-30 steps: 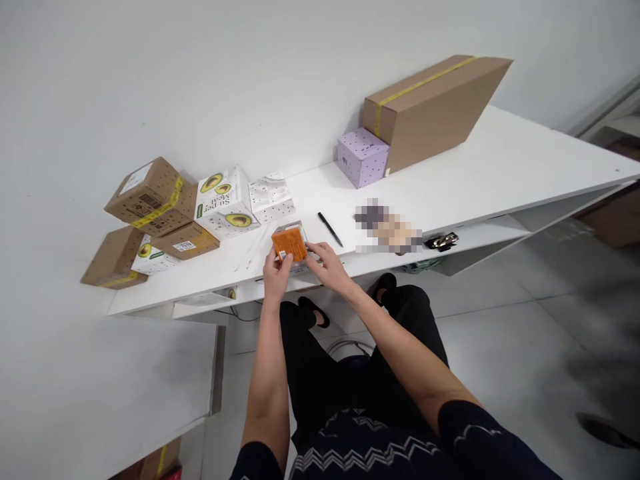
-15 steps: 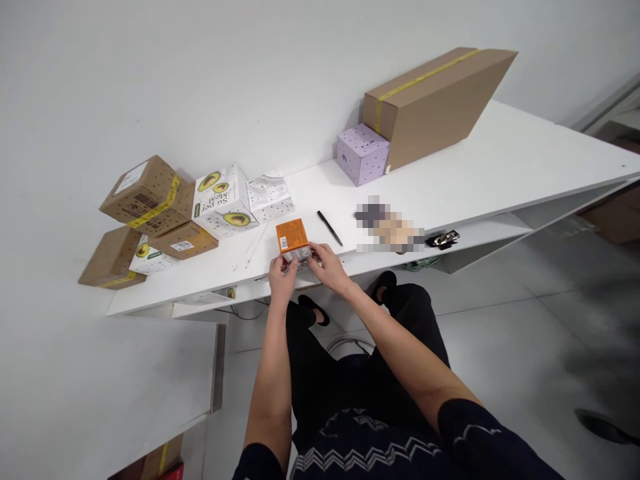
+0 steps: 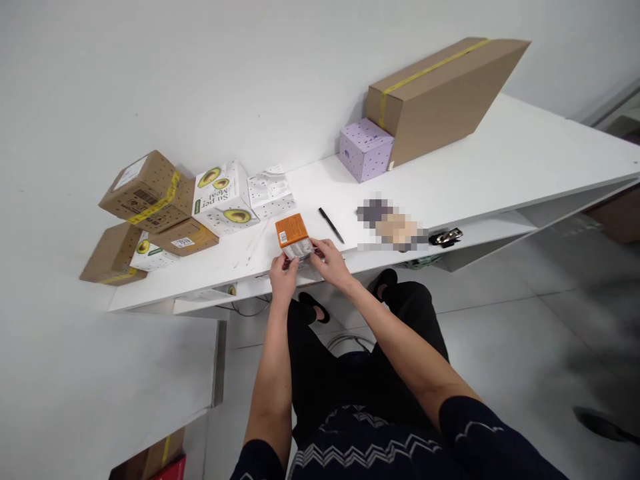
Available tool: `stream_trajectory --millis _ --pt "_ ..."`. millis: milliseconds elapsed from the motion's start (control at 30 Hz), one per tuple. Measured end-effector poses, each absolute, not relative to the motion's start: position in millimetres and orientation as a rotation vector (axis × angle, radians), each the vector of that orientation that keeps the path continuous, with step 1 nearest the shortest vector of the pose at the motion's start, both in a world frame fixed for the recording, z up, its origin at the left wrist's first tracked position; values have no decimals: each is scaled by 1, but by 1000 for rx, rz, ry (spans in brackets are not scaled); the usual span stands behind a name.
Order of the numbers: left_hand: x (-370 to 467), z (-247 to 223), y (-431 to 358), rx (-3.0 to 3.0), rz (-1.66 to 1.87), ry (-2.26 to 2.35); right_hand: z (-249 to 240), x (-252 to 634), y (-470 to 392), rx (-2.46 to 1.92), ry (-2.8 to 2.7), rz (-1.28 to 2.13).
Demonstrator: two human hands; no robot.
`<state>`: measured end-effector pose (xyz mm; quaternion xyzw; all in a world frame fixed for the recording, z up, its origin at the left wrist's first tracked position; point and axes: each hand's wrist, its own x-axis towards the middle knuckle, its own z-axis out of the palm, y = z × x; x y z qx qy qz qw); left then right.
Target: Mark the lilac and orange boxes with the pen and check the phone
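Orange box: the orange box [image 3: 293, 229] is at the near edge of the white table [image 3: 500, 160], orange face up, silvery side toward the person; I cannot tell if it rests on the table.
Left hand: the left hand [image 3: 283, 275] is at 7 o'clock of the box, thumb and fingers pinching its near left corner.
Right hand: the right hand [image 3: 330, 263] is at 4 o'clock, with its fingertips pinching the near right corner.
Pen: a black pen [image 3: 331, 225] lies near, at 3 o'clock; beyond it is a blurred patch [image 3: 393, 223].
White boxes: a spotted box [image 3: 271, 200] stands at 11 o'clock, beside an avocado box [image 3: 223, 200] at 10.
Lilac box: at 2 o'clock, the lilac box [image 3: 364, 152] touches a long cardboard box [image 3: 445, 107] with yellow tape.
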<state>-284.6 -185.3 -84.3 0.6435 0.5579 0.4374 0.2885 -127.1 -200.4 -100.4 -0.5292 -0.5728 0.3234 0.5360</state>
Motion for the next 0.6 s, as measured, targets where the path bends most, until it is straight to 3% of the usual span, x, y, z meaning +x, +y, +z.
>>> stream_trajectory --millis 300,600 --pt "-278 -60 -192 1640 1221 1595 -81 -130 -206 -1244 -1259 787" --pt "-278 -80 -182 1707 1244 1459 -78 -129 -192 -1284 -1227 849"
